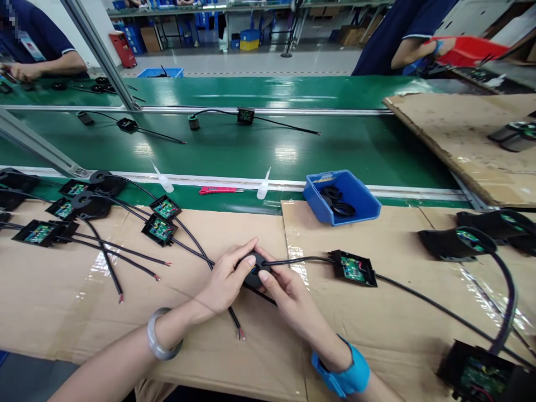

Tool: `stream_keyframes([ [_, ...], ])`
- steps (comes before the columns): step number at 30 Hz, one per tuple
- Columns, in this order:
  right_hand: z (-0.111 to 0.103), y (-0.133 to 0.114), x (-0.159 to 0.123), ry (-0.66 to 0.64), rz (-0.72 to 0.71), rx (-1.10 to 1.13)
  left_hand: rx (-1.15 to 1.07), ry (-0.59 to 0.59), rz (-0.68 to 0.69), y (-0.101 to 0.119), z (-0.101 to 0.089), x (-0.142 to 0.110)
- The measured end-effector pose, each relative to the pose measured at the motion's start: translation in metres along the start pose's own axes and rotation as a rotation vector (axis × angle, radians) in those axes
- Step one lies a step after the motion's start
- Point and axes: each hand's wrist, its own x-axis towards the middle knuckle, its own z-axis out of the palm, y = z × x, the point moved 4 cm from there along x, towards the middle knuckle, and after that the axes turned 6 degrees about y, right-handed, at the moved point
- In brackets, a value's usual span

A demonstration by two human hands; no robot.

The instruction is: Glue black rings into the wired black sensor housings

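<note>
Disc [254,270], black and round, sits between left hand [229,274] and right hand [288,296], both gripping it above the cardboard [201,357]; a cable [301,259] runs from it to an open box [355,269] with a green circuit board; the blue bin [345,200] stands beyond, holding black rings [343,209].

I can't read a single word or number from here. Pale lettering on the red utility knife [218,190], by my counter's [234,226] far edge, is too small; the badge [32,47] on the person [48,28] across the conveyor belt [234,151], far left, is a blur.
</note>
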Motion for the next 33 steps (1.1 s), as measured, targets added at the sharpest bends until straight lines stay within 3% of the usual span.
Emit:
stream_keyframes([
  [15, 0.001, -0.004, -0.002, 0.006, -0.089, -0.034, -0.107, 0.007, -0.012, 0.003, -0.006, 0.000],
  [21, 0.005, 0.000, -0.004, 0.032, -0.211, -0.114, -0.020, 0.019, 0.052, 0.008, -0.002, -0.001],
  [33, 0.008, -0.011, -0.007, 0.023, -0.262, -0.160, 0.075, 0.066, 0.074, 0.007, 0.001, -0.003],
])
